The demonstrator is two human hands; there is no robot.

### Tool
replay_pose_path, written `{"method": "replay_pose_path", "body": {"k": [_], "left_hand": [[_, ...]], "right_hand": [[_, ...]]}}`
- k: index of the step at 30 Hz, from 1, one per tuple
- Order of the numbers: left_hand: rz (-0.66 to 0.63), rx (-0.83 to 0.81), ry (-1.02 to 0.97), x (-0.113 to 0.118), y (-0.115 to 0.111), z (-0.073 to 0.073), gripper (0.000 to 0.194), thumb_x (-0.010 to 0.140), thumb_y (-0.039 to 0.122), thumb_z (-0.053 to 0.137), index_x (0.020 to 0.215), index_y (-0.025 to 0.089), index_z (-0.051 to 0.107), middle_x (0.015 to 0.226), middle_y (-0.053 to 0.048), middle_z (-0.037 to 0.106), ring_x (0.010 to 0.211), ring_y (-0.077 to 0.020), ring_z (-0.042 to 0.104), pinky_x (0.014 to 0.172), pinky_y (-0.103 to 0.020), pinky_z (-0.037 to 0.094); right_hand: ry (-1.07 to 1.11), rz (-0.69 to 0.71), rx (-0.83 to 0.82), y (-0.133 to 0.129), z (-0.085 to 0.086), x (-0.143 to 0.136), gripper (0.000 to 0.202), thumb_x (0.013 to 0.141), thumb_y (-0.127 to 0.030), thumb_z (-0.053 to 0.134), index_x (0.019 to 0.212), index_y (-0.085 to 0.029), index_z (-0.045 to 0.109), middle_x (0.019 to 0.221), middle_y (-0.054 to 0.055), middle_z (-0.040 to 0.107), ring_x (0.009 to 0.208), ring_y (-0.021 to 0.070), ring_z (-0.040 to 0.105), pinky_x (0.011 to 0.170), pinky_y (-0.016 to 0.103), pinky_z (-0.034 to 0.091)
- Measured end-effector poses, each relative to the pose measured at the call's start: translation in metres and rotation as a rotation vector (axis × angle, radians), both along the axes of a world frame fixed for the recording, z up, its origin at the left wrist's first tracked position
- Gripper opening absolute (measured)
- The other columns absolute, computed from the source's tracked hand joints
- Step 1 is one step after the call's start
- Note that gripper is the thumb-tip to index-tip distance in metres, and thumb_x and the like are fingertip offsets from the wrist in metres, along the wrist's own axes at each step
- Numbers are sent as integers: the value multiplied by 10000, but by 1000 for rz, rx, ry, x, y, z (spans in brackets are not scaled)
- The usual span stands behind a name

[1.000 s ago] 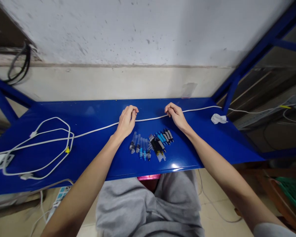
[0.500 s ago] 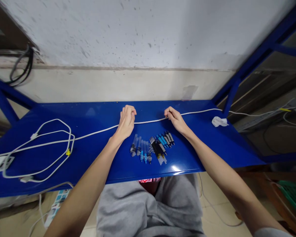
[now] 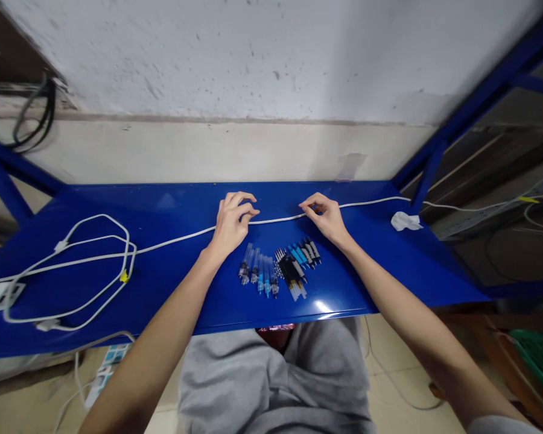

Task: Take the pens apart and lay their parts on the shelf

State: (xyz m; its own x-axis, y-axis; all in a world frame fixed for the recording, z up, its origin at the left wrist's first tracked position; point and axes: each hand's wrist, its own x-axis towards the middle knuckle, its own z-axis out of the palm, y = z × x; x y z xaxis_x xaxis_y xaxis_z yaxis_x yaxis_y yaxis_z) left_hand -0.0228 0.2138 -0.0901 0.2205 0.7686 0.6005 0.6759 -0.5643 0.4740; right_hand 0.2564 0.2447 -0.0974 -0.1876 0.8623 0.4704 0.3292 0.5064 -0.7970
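My left hand (image 3: 233, 222) is over the white cable (image 3: 176, 240), its fingers apart and curved, with nothing in them. On the cable's right part, my right hand (image 3: 324, 218) has thumb and forefinger brought close together; whether anything tiny is between them cannot be made out. Nearer me on the blue table (image 3: 163, 301) lie several clear pen barrels (image 3: 256, 265) with black or blue tips. Beside them are small springs (image 3: 278, 269), thin refills (image 3: 294, 280), and several blue, grey and black pen parts (image 3: 305, 253).
Looped white cable (image 3: 129, 247) with a yellow tag covers the table's left side, near a white power strip (image 3: 2, 295). Crumpled tissue (image 3: 406, 221) lies at the right. A pale wall (image 3: 253, 150) stands behind, with blue frame bars (image 3: 428, 175) at both ends.
The fingers of my left hand have spread from a curled pose. My right hand's thumb and forefinger have stretched out towards the left. The pen parts lie as before.
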Motion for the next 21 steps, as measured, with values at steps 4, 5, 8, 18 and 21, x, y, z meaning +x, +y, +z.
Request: {"method": "replay_pose_path", "body": {"k": [4,5,8,18,21], "left_hand": [[17,-22,-21,-1,0,1,177,1021,248,482,958,250,647,1182,-51,655,1136,-255,559,994,-444,402],[10,-24,-23,-1,0,2,200,1043,265,441,979,251,630,1175,-55,651,1128,-250,559,996,-442,398],[-14,-28,-22,0,-1,1,247,1074,292,349,965,239,564,1175,-69,624,1117,-244,544,1014,-452,387],[-52,-29,-118,-3,6,-10,199,1064,350,315,992,229,457,1393,-158,428,1297,-253,452,1060,-453,420],[-31,-39,-79,-4,5,-8,187,1056,320,334,984,226,479,1399,-142,449,1248,-253,480,1055,-459,407]], "right_hand": [[-1,4,2,-2,2,-1,138,917,-310,666,885,-219,765,914,51,689,833,188,625,615,285,422],[-2,11,3,-2,3,-1,135,918,-306,666,886,-222,767,913,51,687,834,189,623,609,284,418],[-4,41,0,-4,4,-1,128,916,-298,668,886,-229,771,917,51,681,833,189,618,589,282,405],[71,193,-155,-2,1,-3,303,1028,-491,477,921,-222,565,881,35,638,753,163,556,628,283,432],[92,247,-173,-2,-2,-4,369,1031,-587,443,912,-239,467,910,42,626,773,167,550,642,288,423]]}}
